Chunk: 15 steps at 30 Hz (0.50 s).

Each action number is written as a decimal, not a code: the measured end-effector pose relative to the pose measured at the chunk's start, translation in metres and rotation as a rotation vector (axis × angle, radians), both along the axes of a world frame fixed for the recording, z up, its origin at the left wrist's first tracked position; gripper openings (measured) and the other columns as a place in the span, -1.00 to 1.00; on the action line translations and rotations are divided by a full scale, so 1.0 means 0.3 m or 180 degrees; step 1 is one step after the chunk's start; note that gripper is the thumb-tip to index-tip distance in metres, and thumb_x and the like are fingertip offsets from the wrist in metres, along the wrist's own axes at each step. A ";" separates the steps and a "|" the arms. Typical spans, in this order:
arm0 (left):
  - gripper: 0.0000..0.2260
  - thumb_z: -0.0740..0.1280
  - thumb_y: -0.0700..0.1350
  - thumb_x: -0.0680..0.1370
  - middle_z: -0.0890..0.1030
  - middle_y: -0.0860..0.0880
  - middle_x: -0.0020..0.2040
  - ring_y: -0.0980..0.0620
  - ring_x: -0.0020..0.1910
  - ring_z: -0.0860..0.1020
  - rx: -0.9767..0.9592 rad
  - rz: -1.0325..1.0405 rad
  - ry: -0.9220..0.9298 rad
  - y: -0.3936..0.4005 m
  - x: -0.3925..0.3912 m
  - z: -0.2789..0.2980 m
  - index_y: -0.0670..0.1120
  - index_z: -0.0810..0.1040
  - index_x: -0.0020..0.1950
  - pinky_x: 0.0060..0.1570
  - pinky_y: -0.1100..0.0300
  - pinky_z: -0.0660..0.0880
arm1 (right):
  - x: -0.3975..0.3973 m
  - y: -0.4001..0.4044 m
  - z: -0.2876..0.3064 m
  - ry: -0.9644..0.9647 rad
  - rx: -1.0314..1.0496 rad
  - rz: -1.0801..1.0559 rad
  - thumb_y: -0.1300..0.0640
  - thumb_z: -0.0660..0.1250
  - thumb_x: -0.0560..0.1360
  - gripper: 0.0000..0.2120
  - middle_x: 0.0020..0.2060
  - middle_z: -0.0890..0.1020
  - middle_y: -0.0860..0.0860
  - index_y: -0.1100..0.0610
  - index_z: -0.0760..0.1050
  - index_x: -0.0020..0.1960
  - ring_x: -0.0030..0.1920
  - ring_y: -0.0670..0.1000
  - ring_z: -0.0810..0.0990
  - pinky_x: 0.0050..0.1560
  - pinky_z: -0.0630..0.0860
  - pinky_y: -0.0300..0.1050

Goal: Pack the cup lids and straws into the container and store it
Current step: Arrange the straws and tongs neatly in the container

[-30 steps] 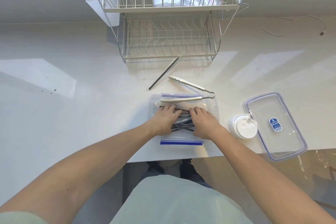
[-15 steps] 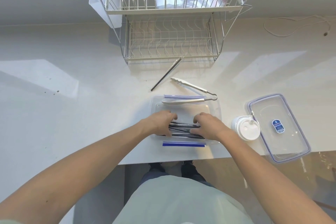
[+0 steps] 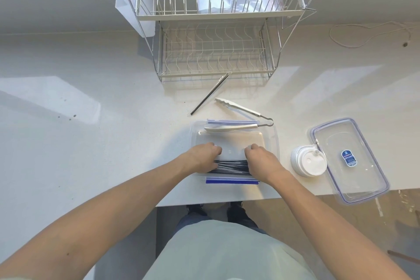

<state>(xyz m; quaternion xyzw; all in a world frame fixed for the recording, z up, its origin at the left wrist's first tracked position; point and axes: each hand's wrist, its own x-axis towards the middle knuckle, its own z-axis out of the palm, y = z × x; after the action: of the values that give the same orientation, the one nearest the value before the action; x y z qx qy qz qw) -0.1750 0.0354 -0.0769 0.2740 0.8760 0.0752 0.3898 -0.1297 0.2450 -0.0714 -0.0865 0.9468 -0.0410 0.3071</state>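
Both hands, the left hand (image 3: 203, 157) and the right hand (image 3: 261, 161), clasp the ends of a bundle of dark thin straws (image 3: 231, 167) inside the clear rectangular plastic container (image 3: 271, 138); curled fingers hide the straw tips. White stacked cup lids (image 3: 306, 163) sit just right of it.

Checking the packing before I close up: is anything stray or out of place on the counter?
One straw lies alone by the dish rack, apart from the bundle in the container. The tongs rest across the container's far rim.
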 end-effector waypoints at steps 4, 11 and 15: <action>-0.71 0.27 -0.07 0.64 0.55 -0.15 0.22 -0.18 0.10 0.57 0.0053 0.0051 0.0059 -0.006 -0.007 0.011 -0.13 0.47 0.34 0.08 0.01 0.51 | -0.003 0.000 0.012 -0.0186 -0.0041 -0.0052 0.35 0.22 0.55 -0.80 0.06 0.57 0.13 0.18 0.53 0.09 -0.05 0.15 0.55 -0.11 0.49 -0.03; -0.83 0.29 0.02 0.59 0.68 0.09 -0.12 0.03 -0.11 0.60 0.1215 0.0773 0.0914 -0.036 -0.117 0.139 0.02 0.63 0.08 -0.11 0.15 0.49 | -0.120 -0.032 0.145 0.0550 -0.0570 -0.0386 0.08 0.19 0.62 -0.79 -0.20 0.65 0.06 0.11 0.53 -0.11 -0.16 0.20 0.61 -0.17 0.53 0.02; -0.86 0.32 0.00 0.54 0.60 0.14 -0.21 0.07 -0.19 0.55 0.1521 0.1683 0.1429 -0.069 -0.260 0.173 0.04 0.60 0.07 -0.16 0.16 0.43 | -0.281 -0.070 0.236 0.1341 -0.1053 -0.0365 0.05 0.25 0.63 -0.85 -0.08 0.66 0.00 0.07 0.57 0.02 -0.10 0.14 0.64 -0.14 0.53 0.01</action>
<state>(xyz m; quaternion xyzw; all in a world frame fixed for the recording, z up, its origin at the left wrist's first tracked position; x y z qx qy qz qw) -0.2530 0.0146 -0.0250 0.1320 0.9373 0.3121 0.0821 -0.2141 0.2241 -0.0007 -0.0883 0.9737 -0.1935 0.0823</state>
